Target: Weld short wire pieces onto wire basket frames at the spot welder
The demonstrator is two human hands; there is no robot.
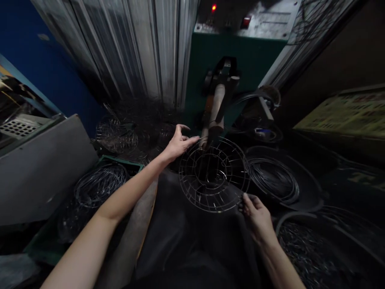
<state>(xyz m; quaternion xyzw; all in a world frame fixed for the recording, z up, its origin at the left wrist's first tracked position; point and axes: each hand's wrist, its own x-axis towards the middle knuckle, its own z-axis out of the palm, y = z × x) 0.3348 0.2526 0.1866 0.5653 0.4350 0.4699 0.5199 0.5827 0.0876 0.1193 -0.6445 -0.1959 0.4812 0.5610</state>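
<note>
Forearms [90, 233] outstretched, hands [256, 214] seemingly touching wire frame [210, 186]

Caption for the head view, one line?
Right hand holds a wire frame before a green machine, left hand open at its far side.

Round wire frame [207, 188], thin shiny concentric rings, short cross wires, open middle, centred in view

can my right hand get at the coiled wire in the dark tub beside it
Probably yes: the coiled wire lies near your right hand, its top uncovered, though that hand must first release the wire frame.
</note>
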